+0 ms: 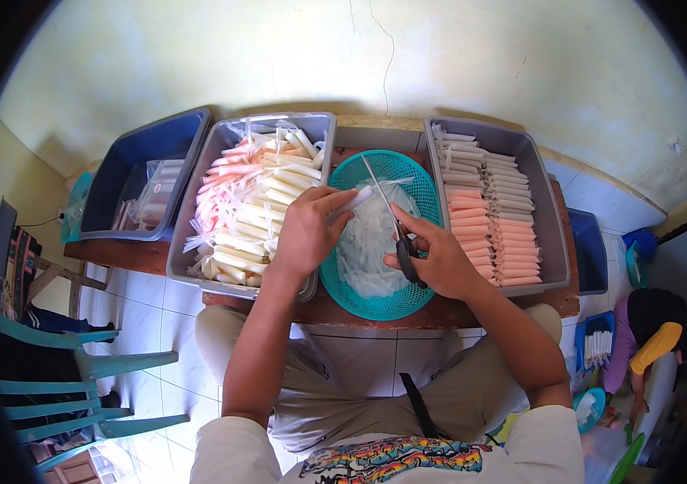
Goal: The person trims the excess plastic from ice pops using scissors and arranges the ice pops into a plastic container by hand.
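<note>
A white tube (359, 199) juts from the left hand (313, 226) toward the scissors (402, 244).

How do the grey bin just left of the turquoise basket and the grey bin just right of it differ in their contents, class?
The left grey bin holds a loose, jumbled heap; the right grey bin holds tidy, stacked rows.
The left bin mixes cream sticks with pink; the right bin groups greyish sticks at the back and peach sticks in front.
Both are open-topped and filled with slim sticks.
</note>
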Tool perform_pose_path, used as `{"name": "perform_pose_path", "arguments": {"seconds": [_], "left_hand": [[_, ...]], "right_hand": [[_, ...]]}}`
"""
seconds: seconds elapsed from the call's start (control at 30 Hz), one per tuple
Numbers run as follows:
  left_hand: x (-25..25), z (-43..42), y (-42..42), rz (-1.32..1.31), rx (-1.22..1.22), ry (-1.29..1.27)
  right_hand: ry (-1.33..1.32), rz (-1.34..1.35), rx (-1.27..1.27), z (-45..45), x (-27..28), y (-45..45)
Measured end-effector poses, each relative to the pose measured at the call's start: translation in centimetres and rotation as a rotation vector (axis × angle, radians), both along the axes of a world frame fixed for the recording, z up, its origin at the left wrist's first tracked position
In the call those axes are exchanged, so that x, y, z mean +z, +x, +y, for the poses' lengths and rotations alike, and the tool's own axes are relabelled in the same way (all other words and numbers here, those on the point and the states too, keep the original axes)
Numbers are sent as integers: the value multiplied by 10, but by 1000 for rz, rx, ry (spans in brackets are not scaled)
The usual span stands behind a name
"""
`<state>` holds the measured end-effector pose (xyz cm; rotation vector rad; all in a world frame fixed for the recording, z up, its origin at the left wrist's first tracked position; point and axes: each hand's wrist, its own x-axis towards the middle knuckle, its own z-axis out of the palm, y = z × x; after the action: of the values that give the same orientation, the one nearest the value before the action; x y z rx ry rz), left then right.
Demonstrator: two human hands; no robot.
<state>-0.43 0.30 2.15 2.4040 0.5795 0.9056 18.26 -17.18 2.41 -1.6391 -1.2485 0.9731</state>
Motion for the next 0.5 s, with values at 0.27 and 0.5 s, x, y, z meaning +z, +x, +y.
{"name": "perform_pose_path", "arguments": {"seconds": [0.27, 0.5], "left_hand": [[-6, 1, -2, 9, -4, 62], [-7, 0, -3, 26, 2, 66]], "right_hand": [[18, -61, -16, 1, -15, -6], [24, -41, 8, 1, -17, -7]]}}
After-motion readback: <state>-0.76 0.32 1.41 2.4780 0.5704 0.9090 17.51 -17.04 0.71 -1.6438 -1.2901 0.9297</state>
